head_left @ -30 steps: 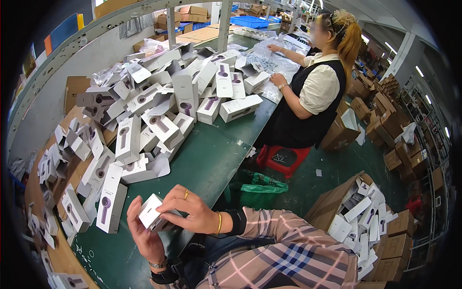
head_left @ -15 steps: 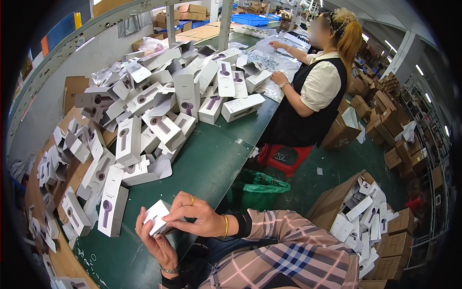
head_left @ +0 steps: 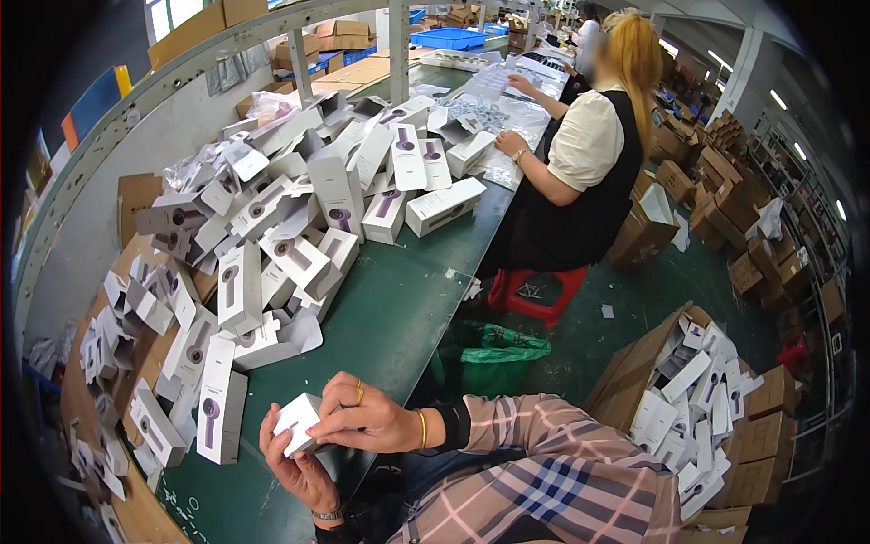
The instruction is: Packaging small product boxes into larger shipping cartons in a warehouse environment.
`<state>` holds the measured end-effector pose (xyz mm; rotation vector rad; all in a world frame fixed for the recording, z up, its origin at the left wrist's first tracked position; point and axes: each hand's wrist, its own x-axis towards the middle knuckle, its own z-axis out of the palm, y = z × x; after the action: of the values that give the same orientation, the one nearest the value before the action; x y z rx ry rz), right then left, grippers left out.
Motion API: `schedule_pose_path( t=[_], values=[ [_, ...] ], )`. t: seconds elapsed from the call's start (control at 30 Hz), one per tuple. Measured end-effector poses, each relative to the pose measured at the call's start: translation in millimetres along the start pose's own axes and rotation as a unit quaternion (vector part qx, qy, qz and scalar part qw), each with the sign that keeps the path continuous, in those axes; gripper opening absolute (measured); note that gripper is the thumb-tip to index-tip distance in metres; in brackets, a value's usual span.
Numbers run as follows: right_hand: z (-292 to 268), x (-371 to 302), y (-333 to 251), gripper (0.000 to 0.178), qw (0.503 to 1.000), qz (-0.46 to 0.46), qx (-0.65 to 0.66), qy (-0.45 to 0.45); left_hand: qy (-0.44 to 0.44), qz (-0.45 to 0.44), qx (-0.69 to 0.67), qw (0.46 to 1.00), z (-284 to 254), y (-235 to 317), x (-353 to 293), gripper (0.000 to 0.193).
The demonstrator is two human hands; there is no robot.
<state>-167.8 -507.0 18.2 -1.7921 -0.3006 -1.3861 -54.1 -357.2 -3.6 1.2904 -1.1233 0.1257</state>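
Near the front of the green table, my left hand [head_left: 299, 470] is closed round a small white carton [head_left: 297, 423], its end facing up. My right hand [head_left: 367, 414] pinches at the right side of that end, thumb and fingers pressed to the carton's edge. Much of the carton's body is hidden behind my fingers. Just beyond my left hand stands a tall white carton [head_left: 221, 403] with a purple picture on its front. A large heap of similar white cartons [head_left: 294, 263], several with flaps up, lies farther back.
A co-worker [head_left: 589, 154] sits on a red stool [head_left: 536, 295] along the right edge of the green table [head_left: 394, 295]. At my right stands a big brown box [head_left: 634, 363] full of white cartons. A green bag [head_left: 498, 358] hangs beside the table.
The view has shifted slightly, so the scene sits a little differently. My right fingers have moved slightly down along the carton's edge; both hands stay on it.
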Motion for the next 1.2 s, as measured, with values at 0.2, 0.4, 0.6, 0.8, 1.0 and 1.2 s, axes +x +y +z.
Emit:
schedule_pose_path(
  t=[0.2,0.4,0.6,0.8,1.0,1.2],
  values=[
    [-6,-2,3,0.03,1.0,-0.016,-0.024,0.001,-0.033,0.032,0.05,0.998,-11,1,12,0.031],
    [-11,-2,6,0.029,0.998,-0.055,-0.029,-0.014,-0.09,0.122,0.171,0.974,-28,10,20,0.029],
    [-6,-9,12,0.028,0.999,-0.044,-0.031,-0.004,-0.099,0.154,0.215,0.959,-26,15,23,0.023],
    [-3,-11,12,0.028,0.999,-0.022,-0.029,0.006,-0.072,0.141,0.215,0.964,-19,18,20,0.024],
    [-8,-10,11,0.026,0.999,-0.014,-0.034,0.013,-0.041,0.13,0.231,0.963,-5,26,17,0.022],
    [0,-15,8,0.024,0.999,0.033,0.014,0.024,-0.06,0.106,0.224,0.967,-11,33,19,0.02]
  ],
)
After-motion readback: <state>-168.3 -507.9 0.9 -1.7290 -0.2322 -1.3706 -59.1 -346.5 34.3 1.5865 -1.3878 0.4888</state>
